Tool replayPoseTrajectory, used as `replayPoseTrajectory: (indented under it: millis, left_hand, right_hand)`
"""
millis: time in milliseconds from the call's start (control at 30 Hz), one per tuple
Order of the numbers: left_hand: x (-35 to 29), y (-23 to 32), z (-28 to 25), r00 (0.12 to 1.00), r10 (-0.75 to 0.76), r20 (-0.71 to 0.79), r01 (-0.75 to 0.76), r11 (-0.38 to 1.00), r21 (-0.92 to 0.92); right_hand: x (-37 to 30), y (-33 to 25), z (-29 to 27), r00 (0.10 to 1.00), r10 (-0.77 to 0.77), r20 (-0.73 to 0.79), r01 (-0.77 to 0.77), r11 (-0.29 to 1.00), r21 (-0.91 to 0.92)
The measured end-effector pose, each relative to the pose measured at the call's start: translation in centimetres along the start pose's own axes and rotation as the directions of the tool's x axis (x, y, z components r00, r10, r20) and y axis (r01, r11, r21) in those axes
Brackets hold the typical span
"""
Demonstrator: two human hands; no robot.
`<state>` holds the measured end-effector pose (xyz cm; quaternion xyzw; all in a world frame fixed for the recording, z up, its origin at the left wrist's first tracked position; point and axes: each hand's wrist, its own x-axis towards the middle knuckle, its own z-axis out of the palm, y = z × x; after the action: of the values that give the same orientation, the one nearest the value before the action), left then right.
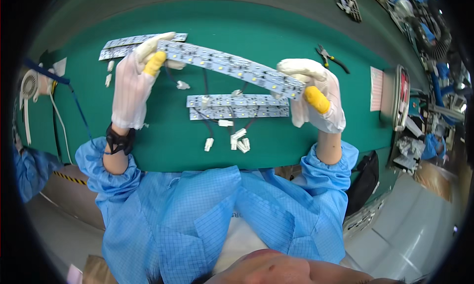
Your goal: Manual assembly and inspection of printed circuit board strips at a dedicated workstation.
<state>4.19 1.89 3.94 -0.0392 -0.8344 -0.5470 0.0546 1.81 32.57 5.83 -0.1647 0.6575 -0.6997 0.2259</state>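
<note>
Here, the left hand (136, 80) and right hand (320, 91), in soft white gloves (127, 106), pinch a long, flat, bumpy light strip (229, 65) between their fingers (155, 63), above the green desk (168, 136). Nearer lie thin boards (273, 112) and white plugs (209, 144); pliers (324, 54) lie far right.

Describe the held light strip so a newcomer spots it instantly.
Above the green tabletop, look between the gloved left hand and right hand. The long, pale light strip spans them, gripped at both ends; unlike the tabletop strips, it's held up.
</note>
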Motion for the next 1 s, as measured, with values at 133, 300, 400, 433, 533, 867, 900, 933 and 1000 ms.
replayPoseTrajectory:
  millis: [133, 300, 400, 433, 533, 867, 900, 933, 1000]
  left_hand:
    - [0.4, -0.4, 0.0, 0.999, -0.016, 0.034, 0.011, 0.990, 0.140]
    - [0.3, 0.2, 0.0, 0.992, -0.129, 0.003, 0.128, 0.990, 0.058]
    - [-0.5, -0.5, -0.2, 0.998, 0.055, -0.014, -0.057, 0.980, -0.190]
    - [-0.6, -0.4, 0.1, 0.996, 0.087, 0.031, -0.072, 0.940, -0.334]
    - [-0.6, -0.7, 0.1, 0.992, 0.127, 0.022, -0.106, 0.901, -0.421]
    - [-0.8, -0.6, -0.3, 0.996, 0.089, 0.017, -0.086, 0.989, -0.120]
    - [-0.9, -1.6, -0.1, 0.990, 0.126, -0.060, -0.127, 0.992, -0.013]
    - [-0.8, -1.6, -0.3, 0.990, 0.130, -0.051, -0.132, 0.991, -0.023]
    - [-0.6, -1.7, -0.7, 0.987, 0.150, -0.054, -0.145, 0.985, 0.090]
  right_hand:
    - [0.0, -0.3, 0.0, 0.998, -0.041, 0.056, 0.040, 0.999, 0.018]
    - [0.3, 0.2, 0.6, 0.997, -0.038, -0.066, 0.038, 0.999, -0.005]
    - [0.4, -0.2, 0.1, 0.988, 0.024, -0.150, -0.031, 0.999, -0.044]
    - [0.5, 0.5, -0.3, 0.991, -0.034, -0.130, 0.035, 0.999, 0.005]
    - [1.0, 1.1, 0.1, 0.983, -0.084, -0.162, 0.097, 0.993, 0.074]
    - [0.2, 2.4, -0.9, 0.989, -0.027, -0.144, 0.041, 0.994, 0.097]
    - [0.3, 2.2, -0.8, 0.991, -0.011, -0.136, 0.023, 0.995, 0.093]
    - [0.1, 2.0, -0.7, 0.991, 0.007, -0.136, 0.005, 0.996, 0.085]
    - [0.0, 1.9, -0.4, 0.984, -0.047, -0.175, 0.057, 0.997, 0.053]
